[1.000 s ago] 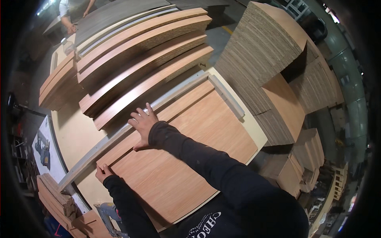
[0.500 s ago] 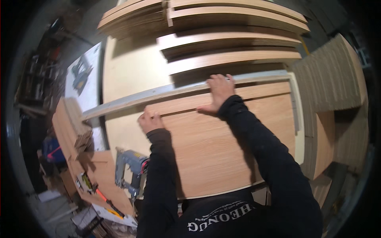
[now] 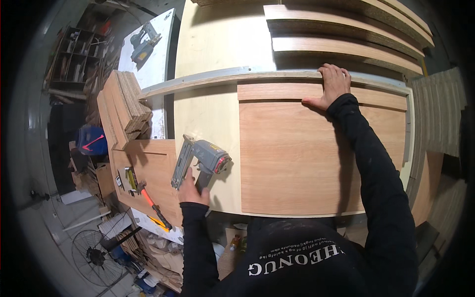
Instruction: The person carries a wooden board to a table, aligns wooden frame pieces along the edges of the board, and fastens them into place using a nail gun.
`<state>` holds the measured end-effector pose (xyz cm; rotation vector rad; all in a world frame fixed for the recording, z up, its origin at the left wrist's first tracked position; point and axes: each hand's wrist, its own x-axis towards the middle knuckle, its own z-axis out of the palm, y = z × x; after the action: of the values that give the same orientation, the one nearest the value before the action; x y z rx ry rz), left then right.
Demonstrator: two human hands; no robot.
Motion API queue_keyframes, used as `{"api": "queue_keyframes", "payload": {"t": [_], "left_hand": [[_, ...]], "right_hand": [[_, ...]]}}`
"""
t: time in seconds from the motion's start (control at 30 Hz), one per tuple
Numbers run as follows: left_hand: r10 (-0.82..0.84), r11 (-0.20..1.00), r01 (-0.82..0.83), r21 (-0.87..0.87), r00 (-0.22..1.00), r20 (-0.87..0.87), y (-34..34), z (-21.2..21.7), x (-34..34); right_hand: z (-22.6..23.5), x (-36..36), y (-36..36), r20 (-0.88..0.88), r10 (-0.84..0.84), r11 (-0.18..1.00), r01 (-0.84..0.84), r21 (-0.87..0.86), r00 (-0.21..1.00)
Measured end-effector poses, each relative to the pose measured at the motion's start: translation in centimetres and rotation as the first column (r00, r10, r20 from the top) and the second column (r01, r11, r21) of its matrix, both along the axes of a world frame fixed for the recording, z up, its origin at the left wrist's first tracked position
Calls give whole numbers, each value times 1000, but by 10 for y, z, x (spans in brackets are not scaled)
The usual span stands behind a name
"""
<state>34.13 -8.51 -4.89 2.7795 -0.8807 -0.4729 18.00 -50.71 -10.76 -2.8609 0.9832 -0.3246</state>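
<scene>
Plywood panel [image 3: 316, 158] lies along the bench's [image 3: 208, 114] near edge, right of bare top. Right hand [image 3: 332, 84] presses flat, fingers together, on the rail [image 3: 247, 76] at its far edge. Left hand [image 3: 192, 190] grips the nailer [image 3: 200, 158].

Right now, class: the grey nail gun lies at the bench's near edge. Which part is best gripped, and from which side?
Grip the nail gun by its handle, coming from the near edge of the workbench. The handle points toward the person, where the left hand already is; the long magazine and the red-ringed head lie farther off.
</scene>
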Motion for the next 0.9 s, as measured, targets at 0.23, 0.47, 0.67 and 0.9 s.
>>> {"api": "queue_keyframes", "payload": {"t": [0.23,0.47,0.67,0.9], "left_hand": [[112,993,-110,-32,992,66,-38,-45,3],[113,898,-292,-328,876,-468,0,-41,78],[330,530,-845,72,127,-935,-163,41,60],[-424,886,462,-28,785,-452,-217,29,80]], "right_hand": [[-1,-6,-2,17,5,1000,-6,22,1000],[-3,-8,-1,70,17,998,-21,54,997],[-13,-13,-5,46,-10,998,7,67,999],[-12,-11,-5,87,-3,996,-5,86,996]]}}
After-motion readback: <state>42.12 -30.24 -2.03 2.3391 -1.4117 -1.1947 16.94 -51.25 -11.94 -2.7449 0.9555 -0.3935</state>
